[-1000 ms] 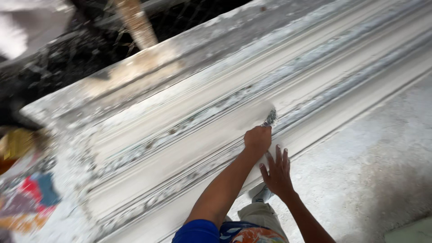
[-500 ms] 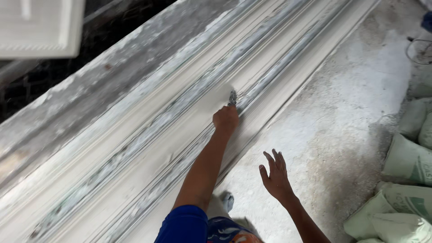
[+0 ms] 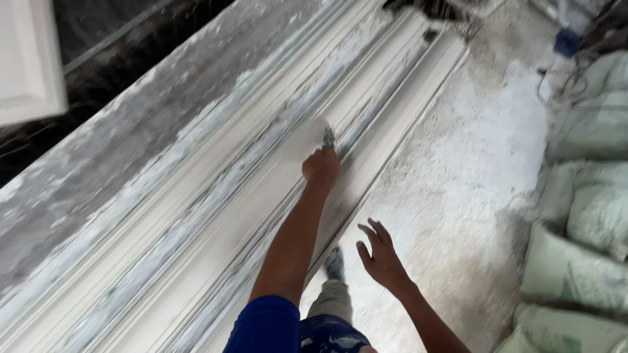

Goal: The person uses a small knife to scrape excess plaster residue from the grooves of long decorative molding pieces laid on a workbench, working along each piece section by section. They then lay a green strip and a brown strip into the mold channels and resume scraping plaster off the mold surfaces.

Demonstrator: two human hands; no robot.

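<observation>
A long white plaster moulding (image 3: 216, 196) with several ridges and grooves runs diagonally across the view. My left hand (image 3: 320, 168) is stretched out over it, shut on a small scraper (image 3: 328, 137) whose blade touches a groove of the moulding. My right hand (image 3: 379, 256) hovers open, fingers spread, above the dusty floor beside the moulding's near edge and touches nothing. My blue sleeve (image 3: 268, 323) and one foot (image 3: 335, 263) show below.
White powder covers the concrete floor (image 3: 471, 170). Several pale green sacks (image 3: 582, 196) are stacked along the right side. A white framed panel (image 3: 29, 59) stands at the upper left. Cables and a blue object (image 3: 566, 43) lie at the upper right.
My view has shifted along the moulding to the right, and the sacks have come into view. My left hand has moved the scraper further along the groove. My right hand stays open.
</observation>
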